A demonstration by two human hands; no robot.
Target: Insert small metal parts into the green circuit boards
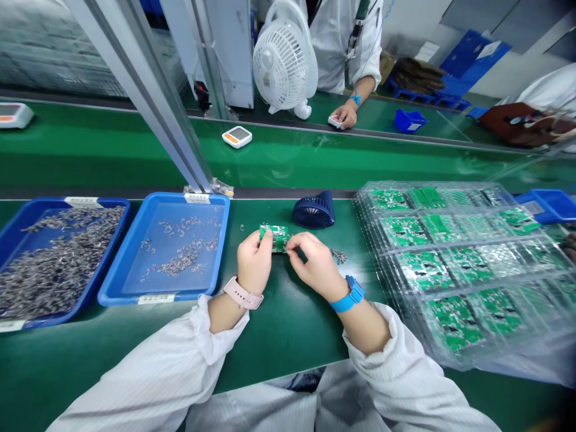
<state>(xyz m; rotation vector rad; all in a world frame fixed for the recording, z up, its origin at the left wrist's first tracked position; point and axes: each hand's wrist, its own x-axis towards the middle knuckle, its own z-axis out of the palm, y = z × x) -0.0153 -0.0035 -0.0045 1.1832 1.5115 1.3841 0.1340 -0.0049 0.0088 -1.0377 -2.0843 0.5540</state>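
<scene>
Between my two hands, a small green circuit board is held above the green work mat. My left hand grips its left end, thumb on top. At the board's right edge my right hand is closed in a pinch, fingertips touching the edge; whatever tiny part is between them is too small to make out. A little pile of small metal parts lies just right of my right hand. One loose bent metal piece rests on the mat beyond my left hand.
To the left stand two blue trays with small metal parts. Stacked clear plastic trays of circuit boards fill the right. A dark blue fan stands ahead. Across the green belt, a co-worker's hand rests on a white device.
</scene>
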